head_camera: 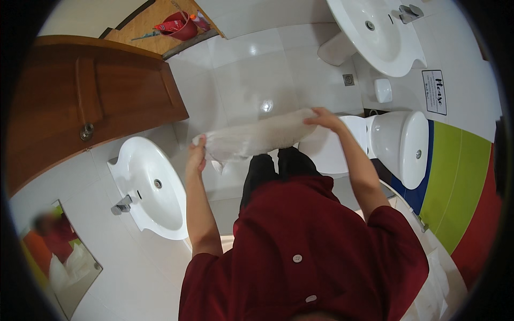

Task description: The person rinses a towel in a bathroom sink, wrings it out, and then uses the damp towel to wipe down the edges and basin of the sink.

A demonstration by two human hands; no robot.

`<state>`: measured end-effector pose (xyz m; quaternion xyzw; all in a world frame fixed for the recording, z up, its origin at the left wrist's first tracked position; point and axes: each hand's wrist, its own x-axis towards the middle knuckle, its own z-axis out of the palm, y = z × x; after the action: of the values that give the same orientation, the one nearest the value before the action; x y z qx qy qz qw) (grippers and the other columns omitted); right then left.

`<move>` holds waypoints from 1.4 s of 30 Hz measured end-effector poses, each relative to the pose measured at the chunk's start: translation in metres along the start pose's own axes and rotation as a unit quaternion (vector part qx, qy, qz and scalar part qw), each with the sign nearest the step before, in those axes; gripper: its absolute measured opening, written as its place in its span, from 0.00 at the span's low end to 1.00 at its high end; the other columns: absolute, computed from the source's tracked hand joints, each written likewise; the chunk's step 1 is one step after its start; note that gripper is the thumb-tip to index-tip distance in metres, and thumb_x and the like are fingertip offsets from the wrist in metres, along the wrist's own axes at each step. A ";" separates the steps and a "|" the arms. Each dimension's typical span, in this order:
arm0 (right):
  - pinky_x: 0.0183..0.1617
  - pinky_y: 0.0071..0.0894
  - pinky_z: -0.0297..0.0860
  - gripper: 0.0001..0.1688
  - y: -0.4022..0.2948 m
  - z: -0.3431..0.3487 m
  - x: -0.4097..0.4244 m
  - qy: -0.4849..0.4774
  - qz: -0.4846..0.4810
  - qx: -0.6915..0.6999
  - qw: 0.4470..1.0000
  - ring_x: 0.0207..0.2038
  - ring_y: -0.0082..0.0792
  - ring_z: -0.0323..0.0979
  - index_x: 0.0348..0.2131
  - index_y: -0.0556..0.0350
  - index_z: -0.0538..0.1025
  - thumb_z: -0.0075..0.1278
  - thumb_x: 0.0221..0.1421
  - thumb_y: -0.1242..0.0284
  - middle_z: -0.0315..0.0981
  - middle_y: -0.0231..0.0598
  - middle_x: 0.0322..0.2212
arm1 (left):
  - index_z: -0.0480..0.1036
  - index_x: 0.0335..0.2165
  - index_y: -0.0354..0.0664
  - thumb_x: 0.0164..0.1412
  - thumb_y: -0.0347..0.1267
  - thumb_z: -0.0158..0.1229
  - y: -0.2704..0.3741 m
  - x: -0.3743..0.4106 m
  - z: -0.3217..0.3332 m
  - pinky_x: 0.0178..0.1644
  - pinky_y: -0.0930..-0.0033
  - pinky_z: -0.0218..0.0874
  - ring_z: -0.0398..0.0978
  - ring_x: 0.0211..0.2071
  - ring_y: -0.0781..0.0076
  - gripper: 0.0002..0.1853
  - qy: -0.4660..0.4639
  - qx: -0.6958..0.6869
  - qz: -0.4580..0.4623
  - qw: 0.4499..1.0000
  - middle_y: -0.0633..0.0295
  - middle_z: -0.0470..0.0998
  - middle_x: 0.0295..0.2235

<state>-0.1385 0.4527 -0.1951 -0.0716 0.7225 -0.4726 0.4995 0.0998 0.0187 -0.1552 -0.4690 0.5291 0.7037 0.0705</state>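
A white cloth (257, 136), probably a towel, is stretched between my two hands in front of my legs. My left hand (196, 154) grips its left end, thumb on top. At the right end, my right hand (323, 119) pinches the upper corner. The cloth hangs above the tiled floor (249, 88), and a small loose tip dangles below its left part. Behind my right forearm is a white toilet (333, 148) with its lid down, partly covered by the arm. Close to my left forearm stands a white washbasin (160, 188) with a chrome tap (121, 205).
A brown wooden door (104, 80) stands ajar at the left. Beyond the threshold sits a red bucket (185, 30) with cleaning things. Another washbasin (373, 32) is at the upper right, near a floor drain (348, 80). A mirror (76, 277) hangs at the lower left.
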 end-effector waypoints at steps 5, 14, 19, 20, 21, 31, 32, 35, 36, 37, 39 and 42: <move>0.54 0.33 0.65 0.43 0.005 -0.047 0.026 0.142 0.026 -0.021 0.989 0.46 0.35 0.72 0.54 0.61 0.69 0.65 0.44 0.57 0.75 0.46 0.44 | 0.70 0.45 0.31 0.59 0.48 0.58 0.019 0.054 0.005 0.49 0.57 0.66 0.75 0.44 0.53 0.29 0.107 0.399 0.137 0.900 0.47 0.77 0.40; 0.28 0.29 0.64 0.28 -0.141 -0.069 0.059 0.269 -0.027 -0.195 0.943 0.21 0.26 0.67 0.44 0.50 0.78 0.62 0.47 0.54 0.71 0.36 0.18 | 0.74 0.34 0.34 0.47 0.51 0.66 0.167 0.120 0.004 0.42 0.62 0.68 0.78 0.36 0.57 0.29 0.198 0.487 0.151 0.837 0.49 0.79 0.32; 0.26 0.28 0.62 0.22 -0.108 -0.048 0.057 0.328 -0.061 -0.222 0.916 0.18 0.24 0.65 0.38 0.49 0.82 0.61 0.48 0.54 0.69 0.33 0.15 | 0.73 0.33 0.34 0.53 0.47 0.61 0.133 0.105 0.011 0.38 0.60 0.68 0.79 0.33 0.55 0.24 0.188 0.425 0.130 0.876 0.47 0.79 0.29; 0.26 0.29 0.63 0.23 -0.096 -0.041 0.065 0.321 -0.064 -0.218 0.919 0.18 0.25 0.66 0.39 0.48 0.82 0.60 0.48 0.54 0.69 0.34 0.14 | 0.72 0.34 0.34 0.53 0.46 0.61 0.112 0.111 0.004 0.37 0.59 0.68 0.79 0.32 0.56 0.23 0.199 0.433 0.126 0.870 0.49 0.79 0.27; 0.26 0.29 0.63 0.23 -0.081 -0.034 0.070 0.315 -0.066 -0.215 0.922 0.18 0.26 0.67 0.39 0.48 0.81 0.60 0.49 0.53 0.69 0.34 0.14 | 0.71 0.35 0.35 0.53 0.45 0.62 0.085 0.117 -0.003 0.37 0.58 0.68 0.79 0.31 0.55 0.22 0.207 0.427 0.121 0.872 0.50 0.79 0.26; 0.31 0.31 0.71 0.27 0.153 0.038 0.017 0.128 0.195 -0.214 0.949 0.28 0.31 0.74 0.45 0.52 0.77 0.54 0.55 0.53 0.77 0.40 0.29 | 0.72 0.41 0.36 0.51 0.45 0.65 -0.151 0.073 -0.036 0.48 0.54 0.64 0.74 0.44 0.48 0.26 0.172 0.365 0.074 0.912 0.43 0.76 0.39; 0.24 0.26 0.67 0.24 0.153 0.051 0.007 0.124 0.224 -0.180 0.950 0.23 0.25 0.69 0.43 0.52 0.78 0.54 0.55 0.54 0.74 0.35 0.24 | 0.73 0.41 0.36 0.52 0.44 0.64 -0.155 0.067 -0.040 0.48 0.56 0.65 0.74 0.43 0.49 0.25 0.169 0.348 0.068 0.920 0.45 0.77 0.39; 0.30 0.28 0.69 0.23 0.164 0.080 -0.015 0.141 0.166 -0.270 0.938 0.26 0.26 0.72 0.44 0.53 0.78 0.52 0.58 0.56 0.78 0.37 0.28 | 0.74 0.41 0.36 0.54 0.44 0.62 -0.171 0.064 -0.061 0.48 0.59 0.66 0.75 0.42 0.53 0.23 0.192 0.269 -0.020 0.944 0.48 0.78 0.38; 0.32 0.28 0.70 0.24 0.168 0.089 -0.016 0.130 0.211 -0.208 0.946 0.29 0.26 0.72 0.46 0.53 0.77 0.52 0.58 0.57 0.78 0.36 0.32 | 0.74 0.41 0.36 0.56 0.45 0.60 -0.166 0.067 -0.065 0.48 0.62 0.66 0.76 0.42 0.56 0.23 0.192 0.246 -0.058 0.948 0.50 0.78 0.38; 0.32 0.29 0.70 0.25 0.145 0.103 -0.010 0.115 0.270 -0.106 0.950 0.31 0.27 0.73 0.49 0.52 0.75 0.52 0.59 0.57 0.78 0.35 0.37 | 0.73 0.42 0.36 0.57 0.45 0.60 -0.185 0.075 -0.076 0.45 0.63 0.66 0.76 0.40 0.60 0.23 0.188 0.207 -0.075 0.957 0.52 0.78 0.38; 0.33 0.29 0.70 0.25 0.119 0.120 -0.002 0.072 0.296 -0.087 0.949 0.32 0.27 0.72 0.50 0.51 0.74 0.52 0.59 0.57 0.76 0.34 0.38 | 0.72 0.44 0.36 0.57 0.45 0.60 -0.230 0.089 -0.109 0.39 0.65 0.67 0.75 0.36 0.68 0.25 0.206 0.121 -0.111 0.965 0.55 0.77 0.38; 0.25 0.25 0.69 0.20 0.132 0.104 0.031 0.051 0.293 -0.126 0.946 0.27 0.23 0.72 0.46 0.51 0.77 0.54 0.58 0.61 0.78 0.34 0.32 | 0.70 0.46 0.38 0.60 0.44 0.57 -0.195 0.089 -0.089 0.36 0.66 0.67 0.75 0.38 0.70 0.24 0.181 0.103 -0.050 0.977 0.58 0.77 0.38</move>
<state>-0.0232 0.4431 -0.3207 0.1050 0.7897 -0.2138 0.5653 0.2188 -0.0048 -0.3535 -0.6045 0.5786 0.5446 0.0566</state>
